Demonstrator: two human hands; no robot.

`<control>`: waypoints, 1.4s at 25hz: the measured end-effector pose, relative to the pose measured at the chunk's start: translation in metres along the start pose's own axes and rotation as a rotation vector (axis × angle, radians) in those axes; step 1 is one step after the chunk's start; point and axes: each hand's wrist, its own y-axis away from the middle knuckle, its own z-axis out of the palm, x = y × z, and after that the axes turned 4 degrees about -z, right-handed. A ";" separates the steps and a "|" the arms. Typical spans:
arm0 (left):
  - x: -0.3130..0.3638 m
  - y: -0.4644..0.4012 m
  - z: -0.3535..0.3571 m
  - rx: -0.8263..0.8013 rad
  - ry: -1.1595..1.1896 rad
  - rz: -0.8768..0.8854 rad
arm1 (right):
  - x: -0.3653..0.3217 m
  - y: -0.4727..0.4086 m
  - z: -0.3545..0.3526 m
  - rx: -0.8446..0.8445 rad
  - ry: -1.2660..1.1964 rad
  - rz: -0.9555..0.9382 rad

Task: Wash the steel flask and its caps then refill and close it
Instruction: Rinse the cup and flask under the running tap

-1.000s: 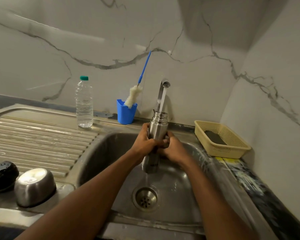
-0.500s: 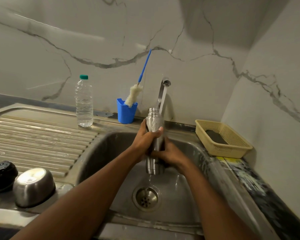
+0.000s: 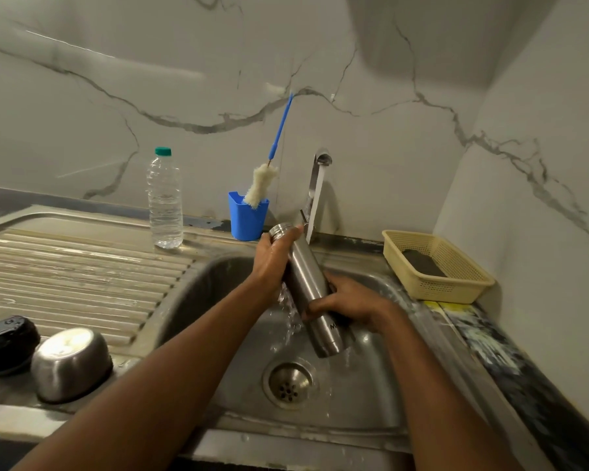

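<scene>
1. The steel flask is held tilted over the sink, its open neck up and to the left, its base low above the drain.
2. The left hand wraps the flask's upper part, thumb near the threaded neck.
3. The right hand grips the lower body, fingers curled round it.
4. Water runs from the tap and splashes off the flask between the hands.
5. The steel cap and the black cap sit side by side on the draining board.
6. Behind stand a plastic bottle, a blue cup holding a bottle brush, and a yellow basket.
</scene>
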 end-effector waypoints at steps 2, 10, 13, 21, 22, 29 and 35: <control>-0.009 0.005 0.007 -0.023 -0.151 0.066 | 0.001 0.002 0.002 0.082 0.039 0.000; -0.013 0.000 0.004 -0.084 -0.279 -0.098 | -0.009 -0.004 0.016 0.161 -0.008 -0.083; 0.002 -0.005 -0.001 -0.035 -0.112 -0.096 | -0.011 -0.005 0.017 0.114 -0.268 -0.094; -0.003 -0.014 -0.005 0.073 0.158 -0.089 | -0.007 -0.002 0.012 0.248 -0.162 0.012; -0.005 -0.015 -0.002 0.065 0.153 -0.083 | -0.007 -0.007 0.015 0.333 0.016 -0.029; -0.021 -0.010 0.002 -0.150 0.014 -0.177 | -0.005 -0.012 0.020 0.405 0.025 -0.085; -0.015 -0.007 0.004 -0.023 -0.048 -0.155 | -0.013 -0.004 0.020 0.147 -0.314 -0.070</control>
